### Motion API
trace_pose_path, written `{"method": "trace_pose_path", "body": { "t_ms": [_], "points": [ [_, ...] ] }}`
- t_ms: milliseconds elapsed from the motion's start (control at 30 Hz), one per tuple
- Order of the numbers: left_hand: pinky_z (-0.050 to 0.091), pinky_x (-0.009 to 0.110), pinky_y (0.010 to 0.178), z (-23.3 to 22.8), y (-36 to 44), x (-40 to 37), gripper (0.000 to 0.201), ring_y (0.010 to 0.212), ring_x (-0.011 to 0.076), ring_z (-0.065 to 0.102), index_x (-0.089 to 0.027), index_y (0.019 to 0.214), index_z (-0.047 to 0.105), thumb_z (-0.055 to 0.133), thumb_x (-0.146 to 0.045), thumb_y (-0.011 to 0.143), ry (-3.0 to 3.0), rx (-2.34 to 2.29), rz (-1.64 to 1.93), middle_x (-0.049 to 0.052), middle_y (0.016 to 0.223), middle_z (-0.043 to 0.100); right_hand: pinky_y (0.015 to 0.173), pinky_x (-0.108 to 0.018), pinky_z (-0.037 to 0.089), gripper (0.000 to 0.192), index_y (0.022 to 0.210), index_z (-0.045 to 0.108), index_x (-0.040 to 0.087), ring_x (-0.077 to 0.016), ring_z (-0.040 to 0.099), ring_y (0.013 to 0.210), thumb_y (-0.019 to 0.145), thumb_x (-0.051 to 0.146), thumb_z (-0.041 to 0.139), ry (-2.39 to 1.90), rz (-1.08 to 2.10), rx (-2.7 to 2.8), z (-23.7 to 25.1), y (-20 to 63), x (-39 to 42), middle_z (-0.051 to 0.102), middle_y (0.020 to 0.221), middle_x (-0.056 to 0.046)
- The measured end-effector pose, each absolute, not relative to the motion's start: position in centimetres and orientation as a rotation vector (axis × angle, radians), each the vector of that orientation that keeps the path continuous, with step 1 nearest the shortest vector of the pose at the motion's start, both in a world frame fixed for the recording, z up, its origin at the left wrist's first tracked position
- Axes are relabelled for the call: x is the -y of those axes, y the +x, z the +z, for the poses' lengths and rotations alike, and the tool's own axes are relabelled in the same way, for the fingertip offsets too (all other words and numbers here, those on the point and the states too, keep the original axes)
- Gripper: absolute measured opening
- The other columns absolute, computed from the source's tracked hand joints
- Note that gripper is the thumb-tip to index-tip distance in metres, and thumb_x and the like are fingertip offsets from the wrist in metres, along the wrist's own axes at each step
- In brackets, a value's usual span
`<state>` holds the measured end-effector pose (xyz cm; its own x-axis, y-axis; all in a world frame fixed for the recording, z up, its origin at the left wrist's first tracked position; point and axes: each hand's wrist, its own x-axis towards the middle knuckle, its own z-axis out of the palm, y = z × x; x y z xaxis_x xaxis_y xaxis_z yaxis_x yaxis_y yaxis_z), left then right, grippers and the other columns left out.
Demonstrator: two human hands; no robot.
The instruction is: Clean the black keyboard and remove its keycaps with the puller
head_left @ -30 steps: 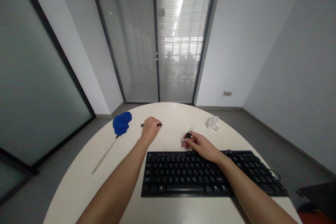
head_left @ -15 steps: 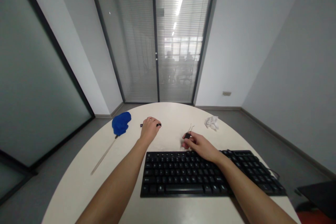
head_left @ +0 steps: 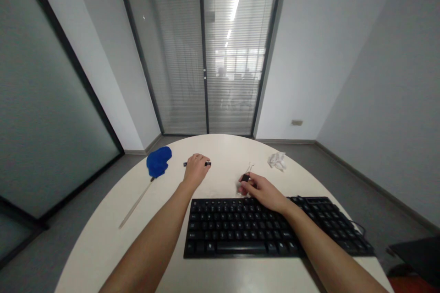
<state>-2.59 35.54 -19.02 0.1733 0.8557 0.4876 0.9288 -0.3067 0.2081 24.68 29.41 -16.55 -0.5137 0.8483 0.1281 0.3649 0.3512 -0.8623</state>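
My left hand [head_left: 195,171] rests on the white round table [head_left: 103,238] with its fingers curled over a thin black pen-like stick [head_left: 207,164] whose ends stick out on both sides. My right hand [head_left: 263,190] is closed on a small black binder clip [head_left: 245,177] with wire handles, just beyond the top edge of a black keyboard [head_left: 240,229]. Both forearms reach forward across the table, the right one lying over the keyboard.
A blue duster head on a long pale handle [head_left: 158,162] lies at the left of the table. A crumpled white tissue [head_left: 277,160] sits at the far right. The keyboard cable trails off the right edge. Glass doors with blinds stand behind.
Almost nothing has moved; the view shifted slightly and both hands stay where they were, on the stick and the clip.
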Motion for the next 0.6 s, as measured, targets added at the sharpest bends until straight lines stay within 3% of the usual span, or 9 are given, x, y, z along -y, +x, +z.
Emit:
{"method": "trace_pose_path", "body": {
  "t_ms": [367, 600],
  "points": [
    [0.041, 0.039, 0.097, -17.4, -1.5, -34.2, 0.017, 0.110, 0.0261, 0.054, -0.019, 0.103, 0.068, 0.060, -0.024, 0.089, -2.453, 1.739, -0.902, 0.007, 0.110, 0.067, 0.073, -0.031, 0.048, 0.034, 0.096, 0.057, 0.019, -0.0193, 0.065, 0.076, 0.095, 0.052, 0.048, -1.045, 1.045, 2.007, -15.6, 25.4, -29.4, 0.072, 0.083, -0.005],
    [0.048, 0.028, 0.078, -15.2, 0.7, -31.4, 0.024, 0.087, 0.0190, 0.065, -0.021, 0.103, 0.070, 0.063, -0.036, 0.087, -2.986, 1.599, -0.710, 0.003, 0.098, 0.072, 0.076, -0.031, 0.049, 0.029, 0.095, 0.059, 0.019, -0.0200, 0.066, 0.081, 0.095, 0.047, 0.051, -0.984, 1.145, 2.092, -14.0, 26.2, -28.4, 0.072, 0.086, -0.005]
  ]
}}
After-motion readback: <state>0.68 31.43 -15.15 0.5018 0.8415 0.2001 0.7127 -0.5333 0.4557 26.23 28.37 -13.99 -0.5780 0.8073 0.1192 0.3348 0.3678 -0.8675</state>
